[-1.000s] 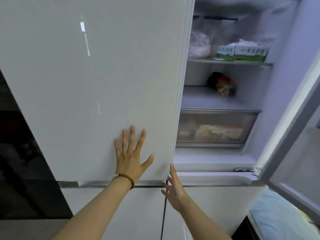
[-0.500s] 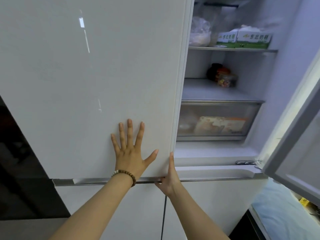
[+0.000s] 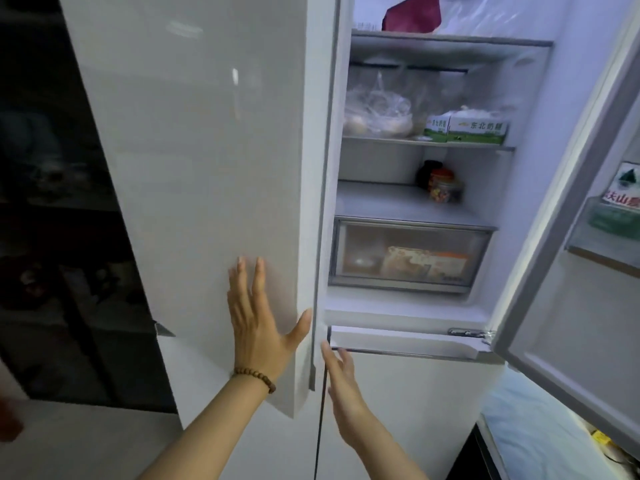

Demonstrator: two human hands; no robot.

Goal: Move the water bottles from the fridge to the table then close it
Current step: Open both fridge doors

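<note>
Left fridge door swinging open

Head view: the left hand [image 3: 258,327], flat and open, rests on the left door [image 3: 207,168], now ajar where it sat shut; the right hand [image 3: 341,374] hangs open below its edge. Beyond it, the shelves [image 3: 408,202] show no water bottles, so they likely remain unmoved.

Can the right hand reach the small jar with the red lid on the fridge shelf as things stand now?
Probably yes. The right hand is open and empty below the open compartment, the right-side door is swung wide, and nothing stands in front of the small jar with the red lid.
</note>
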